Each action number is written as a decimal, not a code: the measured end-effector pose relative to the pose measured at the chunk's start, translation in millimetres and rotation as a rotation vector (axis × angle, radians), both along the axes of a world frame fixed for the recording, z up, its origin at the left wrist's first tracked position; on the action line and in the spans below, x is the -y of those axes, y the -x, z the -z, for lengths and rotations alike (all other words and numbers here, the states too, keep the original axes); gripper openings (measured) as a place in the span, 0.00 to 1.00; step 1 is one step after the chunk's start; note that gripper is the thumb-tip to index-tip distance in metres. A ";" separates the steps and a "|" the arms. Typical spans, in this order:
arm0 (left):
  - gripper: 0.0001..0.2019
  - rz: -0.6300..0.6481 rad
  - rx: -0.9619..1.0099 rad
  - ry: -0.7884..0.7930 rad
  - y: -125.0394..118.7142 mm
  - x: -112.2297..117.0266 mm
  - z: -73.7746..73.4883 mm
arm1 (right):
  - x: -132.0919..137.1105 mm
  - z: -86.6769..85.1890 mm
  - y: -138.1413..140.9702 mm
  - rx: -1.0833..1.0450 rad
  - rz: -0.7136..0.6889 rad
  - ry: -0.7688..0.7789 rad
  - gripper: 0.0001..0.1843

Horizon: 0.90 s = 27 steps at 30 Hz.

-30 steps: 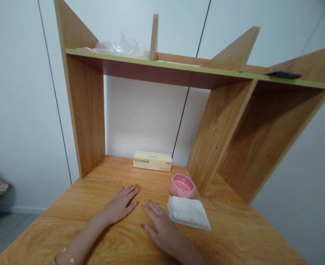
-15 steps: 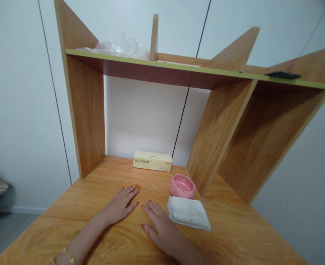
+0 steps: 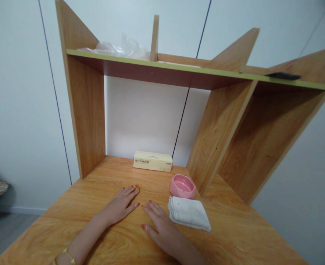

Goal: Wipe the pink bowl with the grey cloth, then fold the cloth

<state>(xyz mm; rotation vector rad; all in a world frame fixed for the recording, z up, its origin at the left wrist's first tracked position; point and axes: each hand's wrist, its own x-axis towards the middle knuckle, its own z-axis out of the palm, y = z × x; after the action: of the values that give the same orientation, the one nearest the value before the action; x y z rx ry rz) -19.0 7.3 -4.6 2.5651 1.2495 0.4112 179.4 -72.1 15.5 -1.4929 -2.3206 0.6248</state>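
My left hand (image 3: pixel 121 204) lies flat on the wooden desk (image 3: pixel 68 209), fingers stretched out and empty. My right hand (image 3: pixel 161 224) rests flat beside it, also open, its fingers close to a folded white cloth (image 3: pixel 188 218) on its right. Just behind the cloth sits a pink ashtray (image 3: pixel 182 186). A long cream box (image 3: pixel 152 161) lies at the back of the desk against the white wall.
A wooden hutch stands on the desk, with an upright panel (image 3: pixel 86 117) at left and another (image 3: pixel 220 136) at right. Its top shelf (image 3: pixel 157 66) carries crumpled clear plastic (image 3: pixel 121 47) and a dark flat object (image 3: pixel 283 75).
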 end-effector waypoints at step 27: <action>0.24 0.309 0.116 0.094 -29.4 28.1 -12.2 | -71.7 -42.6 -109.7 0.216 0.818 0.051 0.13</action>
<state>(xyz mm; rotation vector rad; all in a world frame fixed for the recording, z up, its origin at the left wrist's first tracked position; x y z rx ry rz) 10.4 -20.8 7.6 2.5554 0.7955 0.4166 289.1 -0.4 58.1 -2.3924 -1.5757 0.2973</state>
